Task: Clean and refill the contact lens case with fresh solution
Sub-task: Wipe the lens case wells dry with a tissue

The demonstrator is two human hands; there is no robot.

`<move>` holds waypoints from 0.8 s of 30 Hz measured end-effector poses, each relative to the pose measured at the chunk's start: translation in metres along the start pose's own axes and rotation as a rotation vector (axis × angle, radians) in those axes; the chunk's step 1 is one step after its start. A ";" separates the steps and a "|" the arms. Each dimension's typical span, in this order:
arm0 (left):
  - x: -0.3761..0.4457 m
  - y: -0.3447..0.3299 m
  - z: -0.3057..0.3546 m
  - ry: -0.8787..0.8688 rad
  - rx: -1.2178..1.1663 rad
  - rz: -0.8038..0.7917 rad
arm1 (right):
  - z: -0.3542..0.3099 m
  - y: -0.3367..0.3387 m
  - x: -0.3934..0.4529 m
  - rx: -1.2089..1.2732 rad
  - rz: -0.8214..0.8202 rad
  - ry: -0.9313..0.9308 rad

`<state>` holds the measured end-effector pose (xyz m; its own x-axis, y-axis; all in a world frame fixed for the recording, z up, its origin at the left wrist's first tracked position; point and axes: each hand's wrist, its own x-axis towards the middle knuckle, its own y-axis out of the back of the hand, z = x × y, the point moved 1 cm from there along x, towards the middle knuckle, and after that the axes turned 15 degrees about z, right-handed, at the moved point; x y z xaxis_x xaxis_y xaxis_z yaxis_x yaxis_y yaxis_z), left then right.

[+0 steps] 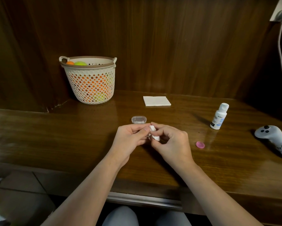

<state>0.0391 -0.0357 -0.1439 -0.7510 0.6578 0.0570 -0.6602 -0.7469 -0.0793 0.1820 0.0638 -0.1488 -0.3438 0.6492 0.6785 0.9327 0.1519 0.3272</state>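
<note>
Both hands meet just above the desk (55, 136), near its front edge. The left hand (130, 137) pinches a small clear piece — most likely one well of the contact lens case (148, 136) — with thumb and fingers closed narrowly around it; most of it is hidden. The right hand (171, 142) holds a crumpled wad of white tissue (154, 133) pressed against that piece, fingers curled tight on the paper.

The case is probably light, stiff and slick plastic, easy to flick out of a pinch, so a hold on its rim or outer wall suits it best, leaving the hollow free for the tissue. The tissue is soft and would tear if wet.

Counted on the desk: one clear oval box (139, 119) just beyond the hands, one folded white napkin (156, 101) further back, one solution bottle (218, 116) standing upright to the right, one pink cap (200, 144) lying flat near it, one grey handheld controller (274, 139) at the far right, one mesh basket (89, 88) of coloured balls at the back left.
</note>
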 end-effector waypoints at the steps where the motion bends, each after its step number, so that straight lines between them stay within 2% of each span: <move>1: 0.000 0.000 0.000 0.010 -0.008 -0.003 | 0.000 0.001 0.000 0.024 0.000 -0.004; 11: 0.003 0.001 0.001 0.092 -0.059 -0.038 | -0.005 -0.001 0.002 -0.030 0.024 -0.042; 15: 0.003 0.001 0.000 0.087 -0.076 -0.074 | -0.006 -0.007 0.000 -0.063 0.087 -0.133; 19: 0.003 0.002 -0.001 0.093 -0.152 -0.058 | -0.012 -0.013 0.004 0.032 0.219 -0.250; 24: 0.001 0.001 0.003 0.022 -0.101 0.002 | -0.016 -0.013 0.017 0.099 0.163 -0.349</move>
<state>0.0373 -0.0359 -0.1409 -0.7512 0.6592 0.0346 -0.6535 -0.7353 -0.1796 0.1623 0.0609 -0.1308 -0.1482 0.8822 0.4469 0.9839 0.0859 0.1566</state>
